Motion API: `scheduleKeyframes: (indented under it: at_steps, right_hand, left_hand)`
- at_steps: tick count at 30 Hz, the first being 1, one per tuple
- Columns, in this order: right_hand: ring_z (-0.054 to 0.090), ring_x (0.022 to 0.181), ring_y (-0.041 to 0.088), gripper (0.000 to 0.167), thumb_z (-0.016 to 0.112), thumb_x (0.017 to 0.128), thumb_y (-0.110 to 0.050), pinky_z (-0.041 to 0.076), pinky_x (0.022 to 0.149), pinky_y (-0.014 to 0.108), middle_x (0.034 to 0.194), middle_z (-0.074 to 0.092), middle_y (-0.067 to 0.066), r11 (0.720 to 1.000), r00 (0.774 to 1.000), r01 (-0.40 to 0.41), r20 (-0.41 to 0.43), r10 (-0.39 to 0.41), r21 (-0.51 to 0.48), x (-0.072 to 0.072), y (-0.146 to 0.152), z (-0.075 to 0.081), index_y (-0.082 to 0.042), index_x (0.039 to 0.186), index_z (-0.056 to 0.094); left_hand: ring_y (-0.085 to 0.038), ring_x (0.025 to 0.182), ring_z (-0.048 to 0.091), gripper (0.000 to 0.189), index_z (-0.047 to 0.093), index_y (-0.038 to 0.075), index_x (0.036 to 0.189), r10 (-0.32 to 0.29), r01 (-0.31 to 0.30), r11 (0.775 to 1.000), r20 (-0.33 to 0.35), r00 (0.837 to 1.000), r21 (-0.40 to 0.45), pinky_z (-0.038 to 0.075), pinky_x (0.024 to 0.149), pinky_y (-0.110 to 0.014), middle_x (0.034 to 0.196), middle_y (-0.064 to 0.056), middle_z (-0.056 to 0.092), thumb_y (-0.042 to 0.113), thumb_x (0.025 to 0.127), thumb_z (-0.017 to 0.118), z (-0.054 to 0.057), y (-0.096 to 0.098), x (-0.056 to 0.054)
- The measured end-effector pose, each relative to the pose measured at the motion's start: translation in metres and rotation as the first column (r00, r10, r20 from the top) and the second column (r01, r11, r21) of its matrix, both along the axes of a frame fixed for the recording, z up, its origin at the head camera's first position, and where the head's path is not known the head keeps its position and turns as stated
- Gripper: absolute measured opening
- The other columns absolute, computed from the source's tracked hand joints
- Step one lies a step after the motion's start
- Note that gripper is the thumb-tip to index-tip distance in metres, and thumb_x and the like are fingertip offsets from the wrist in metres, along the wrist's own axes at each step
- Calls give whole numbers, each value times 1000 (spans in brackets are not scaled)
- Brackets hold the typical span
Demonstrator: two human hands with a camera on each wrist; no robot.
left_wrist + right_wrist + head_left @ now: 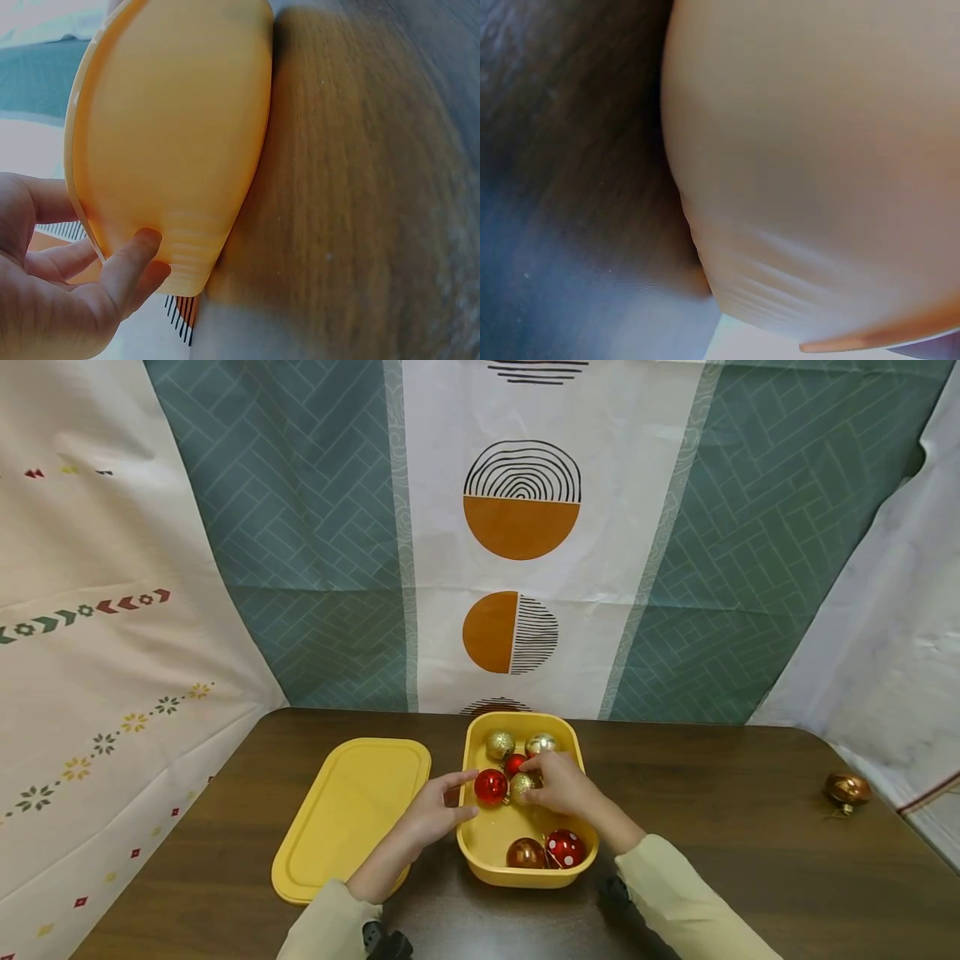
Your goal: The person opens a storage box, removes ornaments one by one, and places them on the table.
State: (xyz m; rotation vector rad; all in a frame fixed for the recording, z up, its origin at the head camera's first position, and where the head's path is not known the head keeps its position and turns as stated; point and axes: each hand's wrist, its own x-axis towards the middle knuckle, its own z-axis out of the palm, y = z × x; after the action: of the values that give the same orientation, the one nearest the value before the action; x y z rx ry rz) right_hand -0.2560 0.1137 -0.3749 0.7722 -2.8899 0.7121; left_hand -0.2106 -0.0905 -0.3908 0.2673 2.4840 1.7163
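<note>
A yellow plastic container (pixel 517 878) stands on the table with several Christmas baubles in it. My left hand (pixel 433 810) straddles its left rim; in the left wrist view the fingers (pixel 135 259) press its outer wall and others pass behind the rim. A shiny red bauble (pixel 491 786) lies beside that hand. Reaching over the right side, my right hand (pixel 566 787) pinches a gold glitter bauble (pixel 522 787). Behind it sit a small red bauble (pixel 514 764), another gold glitter one (pixel 500 744) and a pale gold one (pixel 541 743). The right wrist view shows the container's wall (pixel 817 150), not the hand.
A yellow lid (pixel 352 818) lies flat left of the container. Near the container's front wall are a copper bauble (pixel 526 853) and a red one with white dots (pixel 565 848). Another copper bauble (pixel 847 789) rests near the table's right edge. Cloth hangs along the back.
</note>
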Motion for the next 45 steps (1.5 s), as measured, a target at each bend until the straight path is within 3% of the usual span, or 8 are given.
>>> scheduleKeyframes:
  at_steps: [10, 16, 23, 32, 41, 45]
  right_hand:
    - [59, 90, 23, 34, 78, 69, -11, 48, 77, 36, 95, 68, 11, 998, 1000, -21, 15, 21, -59, 3, 2, 3, 2, 99, 69]
    - [58, 84, 19, 33, 77, 71, -11, 48, 74, 34, 96, 67, 9, 993, 999, -38, 11, 39, -111, 9, 9, 11, 0, 100, 68]
    - [64, 89, 26, 35, 76, 72, -12, 51, 79, 39, 100, 67, 13, 976, 999, -45, -32, 39, -215, 17, 25, 25, 1, 103, 67]
    - [61, 98, 33, 39, 73, 76, -8, 52, 78, 36, 110, 60, 22, 911, 998, 63, 40, -51, -408, 21, 70, 42, 7, 110, 61]
    - [65, 87, 26, 45, 73, 77, -18, 49, 65, 17, 102, 65, 21, 919, 968, 224, -34, -248, -325, 21, 139, 44, 5, 113, 60]
    - [61, 80, 1, 48, 72, 78, -22, 46, 62, 14, 101, 65, 23, 909, 948, 288, -47, -316, -301, 23, 171, 40, 6, 115, 59]
  left_hand:
    - [-39, 119, 43, 46, 51, -1, 126, -2, 2, 1000, 5, 1000, -1, 40, 96, -46, 131, -21, 48, -2, 81, 61, 0, 0, 0]
    - [-39, 121, 42, 46, 52, 0, 126, 9, -9, 1000, 11, 1000, -11, 37, 98, -48, 131, -20, 48, -1, 81, 62, 1, 1, 1]
    - [-38, 122, 41, 47, 52, 1, 126, 27, -26, 999, 27, 999, -35, 35, 99, -49, 131, -19, 48, 0, 81, 63, 3, 1, 3]
    - [-38, 122, 41, 48, 52, 1, 127, 40, -39, 999, 34, 999, -36, 37, 98, -48, 132, -19, 47, 1, 80, 64, 4, 1, 5]
    - [-38, 122, 41, 48, 52, 0, 126, 27, -27, 999, 18, 999, -26, 35, 99, -49, 132, -19, 47, 0, 80, 64, 3, 1, 4]
    - [-38, 122, 41, 47, 52, 0, 126, 21, -21, 1000, 13, 1000, -22, 35, 99, -49, 131, -19, 48, -1, 80, 63, 2, 2, 3]
